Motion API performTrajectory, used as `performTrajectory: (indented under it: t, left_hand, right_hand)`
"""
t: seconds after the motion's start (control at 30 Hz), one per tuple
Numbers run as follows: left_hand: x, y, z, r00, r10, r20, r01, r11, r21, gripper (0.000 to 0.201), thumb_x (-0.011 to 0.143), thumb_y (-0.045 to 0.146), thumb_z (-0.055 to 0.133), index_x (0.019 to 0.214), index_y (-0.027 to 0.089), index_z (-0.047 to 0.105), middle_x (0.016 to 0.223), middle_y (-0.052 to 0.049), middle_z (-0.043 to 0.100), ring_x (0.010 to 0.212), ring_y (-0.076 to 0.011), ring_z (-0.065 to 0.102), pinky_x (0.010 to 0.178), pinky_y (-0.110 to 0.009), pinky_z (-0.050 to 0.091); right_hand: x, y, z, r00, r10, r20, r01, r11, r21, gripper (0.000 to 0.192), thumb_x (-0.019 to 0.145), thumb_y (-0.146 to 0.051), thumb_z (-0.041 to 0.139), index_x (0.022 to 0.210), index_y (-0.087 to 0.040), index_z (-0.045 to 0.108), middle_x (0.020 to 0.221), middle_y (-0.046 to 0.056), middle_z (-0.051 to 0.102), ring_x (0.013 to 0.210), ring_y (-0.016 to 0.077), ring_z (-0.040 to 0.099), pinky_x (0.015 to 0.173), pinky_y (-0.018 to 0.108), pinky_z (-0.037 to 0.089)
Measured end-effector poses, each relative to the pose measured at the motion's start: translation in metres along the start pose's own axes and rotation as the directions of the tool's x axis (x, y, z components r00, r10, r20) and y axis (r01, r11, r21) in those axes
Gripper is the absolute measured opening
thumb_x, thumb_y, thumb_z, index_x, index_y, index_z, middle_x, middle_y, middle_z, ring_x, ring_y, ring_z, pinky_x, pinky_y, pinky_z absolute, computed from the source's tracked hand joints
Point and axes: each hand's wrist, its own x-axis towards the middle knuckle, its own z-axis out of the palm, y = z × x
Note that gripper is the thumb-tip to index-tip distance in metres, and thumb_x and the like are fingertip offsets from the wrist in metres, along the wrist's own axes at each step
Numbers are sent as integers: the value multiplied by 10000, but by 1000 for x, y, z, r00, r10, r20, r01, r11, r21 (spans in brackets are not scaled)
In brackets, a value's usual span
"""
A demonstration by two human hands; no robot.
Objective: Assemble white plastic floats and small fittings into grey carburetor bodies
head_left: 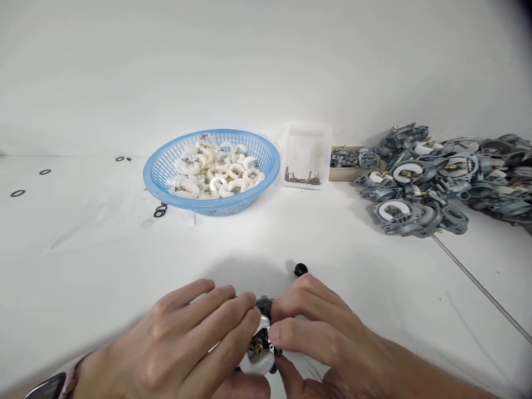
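Holding a carburetor body [265, 304] between both sets of fingers: gripping with left hand [189, 327], touching white float [258, 363] on its right side with right hand [328, 327], can't tell if pinching anything. Probably fitting the float, calling for careful fingertip alignment next. Facing blue basket [147, 178] beyond fingertips.

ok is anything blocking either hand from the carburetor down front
Nothing visible does: the left hand and right hand both touch the carburetor. The black knob sits just beyond the right hand, not between it and the carburetor.
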Motion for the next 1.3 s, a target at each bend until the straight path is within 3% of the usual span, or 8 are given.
performTrajectory:
  t: [0.23, 0.43, 0.6, 0.7, 0.87, 1.13, 1.3]
  left_hand:
    - [10, 0, -4, 999, 41, 9, -42, 999, 22, 402, 1182, 375, 526, 992, 146, 797, 928, -21, 883, 809, -159, 817, 731, -283, 655]
    - [-5, 0, 1, 1000, 16, -2, -16, 1000, -18, 349, 1167, 406, 558, 1096, 164, 799, 1033, -12, 888, 911, -173, 818, 803, -302, 657]
    - [-13, 0, 0, 999, 38, 20, -38, 999, 4, 346, 1163, 411, 560, 1139, 180, 816, 1112, 2, 884, 998, -171, 802, 888, -292, 656]
    - [-9, -1, -2, 998, 38, 40, -38, 999, -3, 345, 1172, 377, 541, 1095, 193, 823, 1108, 16, 887, 932, -158, 799, 878, -278, 649]
    - [-10, -2, 4, 998, 58, 17, -58, 998, -12, 323, 1149, 391, 575, 1128, 189, 827, 1147, -22, 879, 1039, -184, 771, 1026, -298, 616]
    - [-18, -1, 4, 998, 66, 13, -66, 998, 8, 316, 1142, 401, 585, 1158, 190, 821, 1211, -30, 864, 1092, -194, 764, 1109, -324, 591]
    - [-15, -3, 3, 994, 99, 39, -100, 995, 15, 346, 1142, 396, 562, 1136, 175, 829, 1179, -32, 866, 1029, -190, 772, 1044, -297, 625]
  right_hand:
    - [-2, 0, 0, 1000, 21, -8, -21, 1000, 16, 511, 882, 17, 615, 1328, -229, 567, 987, 32, 730, 863, 197, 696, 783, 354, 576]
    - [0, -3, -10, 992, 30, 124, -38, 998, 56, 481, 945, -45, 609, 1383, -231, 532, 1044, 51, 721, 943, 216, 699, 851, 367, 591]
    - [0, -4, -4, 997, 73, -22, -71, 994, 78, 504, 859, 44, 551, 1291, -213, 583, 976, 17, 681, 865, 177, 668, 815, 330, 569]
    - [-1, 0, 0, 998, 57, 12, -58, 995, 85, 497, 871, 59, 585, 1292, -205, 582, 977, 13, 690, 876, 172, 665, 821, 332, 564]
    - [-4, 5, 0, 1000, 23, 20, -24, 996, 84, 566, 835, 114, 591, 1309, -195, 563, 989, 12, 715, 895, 170, 673, 819, 332, 558]
    - [-3, -1, 0, 999, 32, 37, -34, 998, 55, 526, 853, 101, 583, 1283, -201, 566, 970, 11, 703, 905, 168, 687, 845, 337, 561]
    - [1, 0, -2, 999, 20, 45, -22, 998, 50, 481, 863, 92, 570, 1247, -197, 574, 952, 13, 692, 901, 160, 683, 837, 318, 567]
